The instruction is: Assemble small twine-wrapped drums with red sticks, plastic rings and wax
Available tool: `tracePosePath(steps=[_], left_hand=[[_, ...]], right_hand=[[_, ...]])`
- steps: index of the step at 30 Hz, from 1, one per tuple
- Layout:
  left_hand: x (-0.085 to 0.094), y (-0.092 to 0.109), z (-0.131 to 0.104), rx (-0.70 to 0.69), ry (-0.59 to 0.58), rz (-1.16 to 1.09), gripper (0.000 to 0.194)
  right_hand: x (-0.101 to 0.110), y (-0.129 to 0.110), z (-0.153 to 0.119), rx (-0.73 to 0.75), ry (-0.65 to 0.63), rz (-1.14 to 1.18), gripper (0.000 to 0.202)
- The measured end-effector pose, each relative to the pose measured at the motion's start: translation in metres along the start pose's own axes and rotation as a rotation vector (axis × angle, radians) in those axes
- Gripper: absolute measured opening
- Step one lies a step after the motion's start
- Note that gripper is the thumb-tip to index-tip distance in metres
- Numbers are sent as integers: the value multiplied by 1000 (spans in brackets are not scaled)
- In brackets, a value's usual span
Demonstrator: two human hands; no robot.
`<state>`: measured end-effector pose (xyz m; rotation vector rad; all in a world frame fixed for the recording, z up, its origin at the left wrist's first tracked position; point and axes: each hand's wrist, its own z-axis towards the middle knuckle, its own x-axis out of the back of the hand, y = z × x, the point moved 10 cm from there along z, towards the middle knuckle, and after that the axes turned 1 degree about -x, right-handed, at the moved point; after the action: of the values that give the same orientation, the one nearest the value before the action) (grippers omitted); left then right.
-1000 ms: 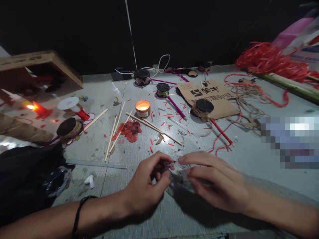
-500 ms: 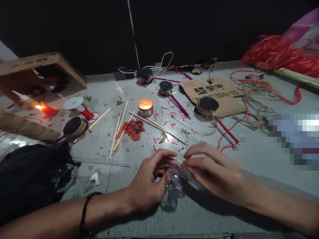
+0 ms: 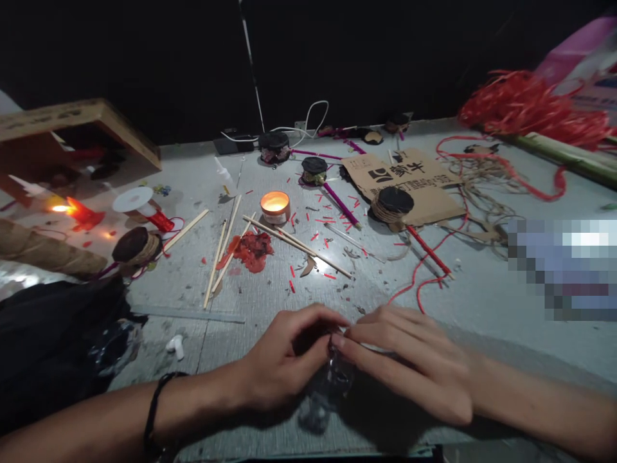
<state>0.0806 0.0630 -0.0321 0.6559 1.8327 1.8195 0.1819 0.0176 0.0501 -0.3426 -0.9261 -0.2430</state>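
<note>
Bringing the right hand [image 3: 419, 360] in to meet the left hand [image 3: 284, 357], closing the gap visible half a second ago and covering the top of the clear plastic [image 3: 340, 376]. Holding that plastic at the lower middle of the frame. Pinching its upper end between left thumb [image 3: 313, 357] and forefinger [image 3: 313, 315]; pressing the right thumb [image 3: 371, 365] onto the same spot, with the other right fingers [image 3: 385, 334] bending close beside it. Letting the lower part trail, crumpled and shiny, toward the bottom edge, and being unable to tell of any contact between its tail and the desk [image 3: 486, 292]. Wearing a black bracelet [image 3: 153, 411] on the left wrist. Keeping a white earbud [image 3: 177, 347] near the left forearm, with a pale strip [image 3: 193, 314] just above it. Facing a lit candle [image 3: 276, 214] near the middle of the frame, with red wax [image 3: 253, 251] and thin sticks [image 3: 289, 242] just below. Seeing red snippets [image 3: 330, 276] strewn below and right of it, then a purple-handled drum [image 3: 314, 172] and, farther right, a twine-bound drum [image 3: 393, 206] overlapping some cardboard [image 3: 429, 209]. Having a white spool [image 3: 132, 199] and a burning red candle [image 3: 83, 212] at the left. Looking also toward red ribbon [image 3: 535, 106] at the upper right.
</note>
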Motion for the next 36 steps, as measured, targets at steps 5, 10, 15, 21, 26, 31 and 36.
tracePosePath(steps=[5, 10, 15, 21, 26, 31, 36], left_hand=[[7, 12, 1, -47, 24, 80, 23], [6, 14, 1, -84, 9, 67, 25], [12, 11, 3, -60, 95, 90, 20], [12, 18, 1, -128, 109, 196, 19], [9, 21, 1, -187, 107, 228, 22], [0, 20, -2, -231, 49, 268, 20], [-1, 22, -6, -268, 31, 288, 18]], right_hand=[[1, -6, 0, 51, -12, -56, 33], [0, -8, -5, 99, 58, -32, 37], [-6, -5, -4, 77, -13, -81, 37], [-11, -7, -3, 86, -36, -93, 36], [-8, -10, -5, 95, 26, -88, 33], [-9, -17, -3, 133, 10, -109, 33], [-9, -23, 0, 170, 17, -143, 34]])
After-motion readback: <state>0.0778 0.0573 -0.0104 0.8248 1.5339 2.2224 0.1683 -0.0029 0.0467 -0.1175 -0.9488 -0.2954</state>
